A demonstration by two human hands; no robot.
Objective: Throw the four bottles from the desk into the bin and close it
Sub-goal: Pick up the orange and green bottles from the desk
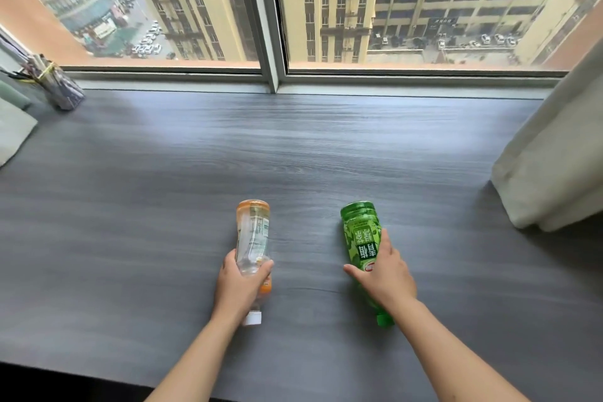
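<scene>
Bottles lie base-away on the grey desk (293, 147), caps toward the person, so each takes a one-handed wrap. Left hand (239, 284) closes round the clear orange-tinted bottle (253, 232); right hand (385, 274) closes over the green tea bottle (360, 232). Bin not visible.

head cam | looks forward and down | close over desk (293, 147) | faces window (195, 3)

Pen holder (60, 88) far left by window (195, 3); pale curtain (554, 157) at right; green cloth (13, 127) left edge
</scene>
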